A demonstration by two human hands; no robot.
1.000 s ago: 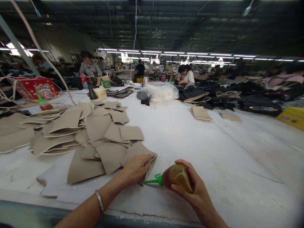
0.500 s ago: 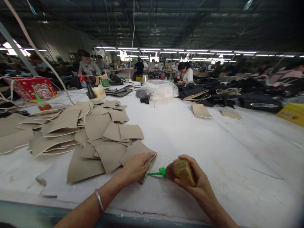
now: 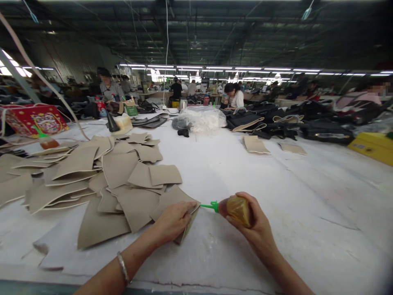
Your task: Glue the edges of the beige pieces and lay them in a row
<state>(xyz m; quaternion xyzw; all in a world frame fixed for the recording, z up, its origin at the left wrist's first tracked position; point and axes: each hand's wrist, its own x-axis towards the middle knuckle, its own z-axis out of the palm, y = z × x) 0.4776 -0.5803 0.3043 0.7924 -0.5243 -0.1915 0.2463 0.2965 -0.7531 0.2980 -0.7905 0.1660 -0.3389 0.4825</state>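
Head view: near the table's [image 3: 276, 188] front edge, a beige sheet [image 3: 173, 196], probably light, bendy, best pinned by its corner; left hand [image 3: 172, 219] presses there, fingers together, thumb hidden. Right hand [image 3: 259, 225] pinches the bottle [image 3: 237, 209] alongside between thumb and fingers, likely squeezable, best held round its belly.

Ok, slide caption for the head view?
Left hand on a beige piece, right hand holding an amber bottle, green nozzle near the piece.
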